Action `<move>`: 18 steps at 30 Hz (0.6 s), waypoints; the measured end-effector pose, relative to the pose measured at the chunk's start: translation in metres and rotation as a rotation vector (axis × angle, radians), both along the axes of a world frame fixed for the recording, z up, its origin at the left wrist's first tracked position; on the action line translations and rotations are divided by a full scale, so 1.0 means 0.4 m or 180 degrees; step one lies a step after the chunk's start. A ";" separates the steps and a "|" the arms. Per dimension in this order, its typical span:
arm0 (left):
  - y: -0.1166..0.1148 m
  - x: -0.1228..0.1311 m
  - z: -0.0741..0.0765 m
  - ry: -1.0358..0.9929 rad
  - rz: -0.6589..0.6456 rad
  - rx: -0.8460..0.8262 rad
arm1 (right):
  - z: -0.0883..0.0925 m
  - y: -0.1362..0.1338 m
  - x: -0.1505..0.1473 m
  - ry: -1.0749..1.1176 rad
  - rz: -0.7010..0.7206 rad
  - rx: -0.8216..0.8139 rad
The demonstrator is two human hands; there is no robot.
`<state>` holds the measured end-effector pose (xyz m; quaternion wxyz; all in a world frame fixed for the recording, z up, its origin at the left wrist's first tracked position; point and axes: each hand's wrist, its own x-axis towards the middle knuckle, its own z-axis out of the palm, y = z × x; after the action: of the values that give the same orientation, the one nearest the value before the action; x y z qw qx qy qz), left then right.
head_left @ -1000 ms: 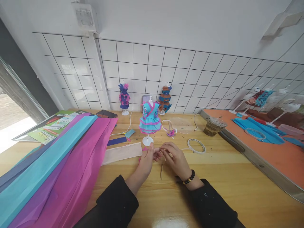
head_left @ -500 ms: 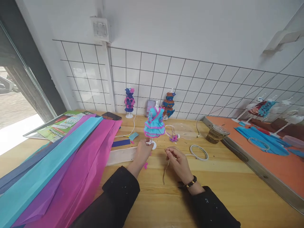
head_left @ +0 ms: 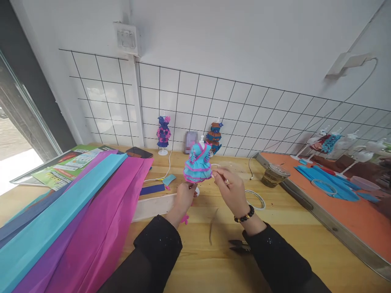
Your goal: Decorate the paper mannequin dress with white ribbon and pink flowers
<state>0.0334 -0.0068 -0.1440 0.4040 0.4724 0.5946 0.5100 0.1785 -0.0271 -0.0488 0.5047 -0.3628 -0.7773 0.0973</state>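
A miniature dress form wearing a turquoise crepe-paper dress (head_left: 198,162) with pink trim stands tilted slightly in front of me. My left hand (head_left: 185,197) is closed around its stand just below the skirt, with the white round base (head_left: 197,192) partly showing behind the fingers. At the right edge of the skirt's hem, my right hand (head_left: 229,188) is pinched shut; what lies between its fingertips is too small to make out. Below the hands, a thin brown strip (head_left: 211,232) lies on the wooden table. Scissors (head_left: 240,246) rest partly under my right sleeve.
Crepe-paper sheets (head_left: 100,207) cover the left side. Two more dressed forms, one navy and pink (head_left: 164,132) and one brown and blue (head_left: 215,136), stand by the wall. A tape roll (head_left: 259,200) and a cup (head_left: 275,175) sit right, beside an orange surface (head_left: 336,215).
My right hand has let go of the brown strip, which lies on the table, and moved up to the skirt's hem. My left hand keeps hold of the stand; the dress form tilts more.
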 end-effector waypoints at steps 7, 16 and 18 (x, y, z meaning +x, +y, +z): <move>0.004 -0.001 -0.009 0.0200 -0.0063 0.0078 | 0.067 0.056 -0.047 -0.0440 -0.0073 0.0648; 0.007 -0.001 -0.008 0.0273 -0.0056 0.0071 | 0.059 0.074 -0.043 -0.1272 -0.0162 0.1564; 0.007 -0.001 -0.007 0.0286 -0.0061 0.0060 | 0.056 0.073 -0.043 -0.1316 -0.0191 0.1614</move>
<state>0.0329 -0.0038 -0.1467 0.3773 0.5043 0.6027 0.4900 0.1613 0.0020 -0.0266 0.4131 -0.2604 -0.8517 -0.1900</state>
